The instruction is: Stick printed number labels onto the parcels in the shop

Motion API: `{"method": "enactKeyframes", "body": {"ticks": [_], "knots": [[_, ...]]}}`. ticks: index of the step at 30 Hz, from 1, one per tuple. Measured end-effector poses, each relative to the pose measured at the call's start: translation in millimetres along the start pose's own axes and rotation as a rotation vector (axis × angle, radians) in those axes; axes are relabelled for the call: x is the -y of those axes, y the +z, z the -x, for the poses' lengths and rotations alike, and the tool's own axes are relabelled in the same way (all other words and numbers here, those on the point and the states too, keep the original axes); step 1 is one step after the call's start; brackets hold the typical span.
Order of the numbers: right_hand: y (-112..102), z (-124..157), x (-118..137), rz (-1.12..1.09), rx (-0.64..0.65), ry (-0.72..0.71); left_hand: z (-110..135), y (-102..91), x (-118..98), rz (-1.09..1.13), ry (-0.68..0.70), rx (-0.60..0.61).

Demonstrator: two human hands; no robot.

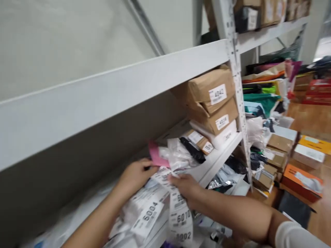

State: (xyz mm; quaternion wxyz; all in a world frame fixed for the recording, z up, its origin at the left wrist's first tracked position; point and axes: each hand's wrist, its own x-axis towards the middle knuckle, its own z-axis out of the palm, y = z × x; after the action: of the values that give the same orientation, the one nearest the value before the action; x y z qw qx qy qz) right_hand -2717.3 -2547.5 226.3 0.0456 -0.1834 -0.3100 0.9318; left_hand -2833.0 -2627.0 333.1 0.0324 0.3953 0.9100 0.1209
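Note:
My left hand [136,177] reaches over the lower shelf, its fingers closed at the edge of a pink packet [157,155], which is blurred. Close beside it, my right hand [186,187] pinches a strip of printed number labels [181,217] that hangs down past the shelf edge. The numbers 6010 and 6002 can be read on the strip. Below my left hand lies a white bag with a 6004 label [148,218]. Clear and white plastic packets [179,155] and a black packet [192,150] lie just beyond both hands.
Brown boxes [210,91] with number labels are stacked at the shelf's right end, against a white upright [239,93]. A white beam [116,96] crosses above my hands. More parcels fill the neighbouring rack, and boxes, including an orange box [301,181], stand on the wooden floor.

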Motion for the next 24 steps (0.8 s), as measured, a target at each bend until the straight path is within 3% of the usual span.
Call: {"method": "enactKeyframes", "body": {"ticks": [3, 7, 10, 12, 14, 18, 22, 24], "knots": [[-22.4, 19.8, 2.2, 0.061, 0.075, 0.006, 4.6, 0.2, -3.1, 0.027, -0.026, 0.013], [-53.4, 51.0, -4.3, 0.479, 0.404, -0.159, 0.7, 3.4, -9.5, 0.056, 0.002, 0.016], [-52.8, 60.6, -8.5, 0.716, 0.658, -0.387, 1.7, -1.3, -7.9, 0.057, 0.02, 0.044], [-41.7, 57.9, -8.7, 0.758, 0.733, -0.583, 1.1, -5.9, -7.3, -0.015, -0.032, 0.055], [-27.5, 50.8, -8.4, 0.753, 0.759, -0.669, -1.5, -10.0, -8.0, -0.085, -0.089, 0.089], [-4.4, 32.3, -13.8, 0.716, 0.734, -0.507, -7.9, -12.8, -10.6, -0.166, -0.084, 0.146], [2.7, 15.9, -27.1, 0.655, 0.602, -0.447, -4.1, -5.5, -11.4, -0.139, 0.029, 0.087], [0.1, 12.8, -29.8, 0.647, 0.588, -0.439, 1.8, -0.5, -12.4, -0.123, 0.001, -0.01]]}}
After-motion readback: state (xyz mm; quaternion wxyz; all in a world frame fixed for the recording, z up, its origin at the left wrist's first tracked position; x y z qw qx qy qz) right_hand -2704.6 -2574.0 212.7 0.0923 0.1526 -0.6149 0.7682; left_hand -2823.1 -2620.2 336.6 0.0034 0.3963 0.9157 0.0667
